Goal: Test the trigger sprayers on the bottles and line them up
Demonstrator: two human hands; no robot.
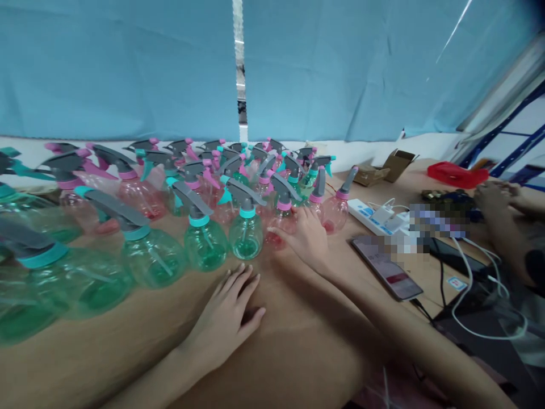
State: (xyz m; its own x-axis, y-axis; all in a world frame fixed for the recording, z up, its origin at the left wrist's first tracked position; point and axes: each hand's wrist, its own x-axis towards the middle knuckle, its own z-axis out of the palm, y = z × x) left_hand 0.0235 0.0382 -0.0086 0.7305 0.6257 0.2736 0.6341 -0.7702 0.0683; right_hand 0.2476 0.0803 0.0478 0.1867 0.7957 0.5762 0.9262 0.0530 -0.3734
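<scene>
My left hand (pixel 230 315) lies flat on the wooden table (pixel 298 352), fingers stretched out, holding nothing, just in front of a green spray bottle (pixel 204 238). My right hand (pixel 304 236) reaches forward with its fingers touching a pink spray bottle (pixel 283 218) at the front of the group; I cannot see whether the fingers close round it. Several green and pink spray bottles with grey trigger heads stand crowded across the left and middle of the table.
A phone (pixel 385 267) lies to the right of my right hand. Behind it are a white power strip (pixel 372 216), white cables (pixel 481 284), a cardboard box (pixel 395 162) and a red tray (pixel 455 173). Another person's hand (pixel 496 196) rests at the right. A blue curtain hangs behind.
</scene>
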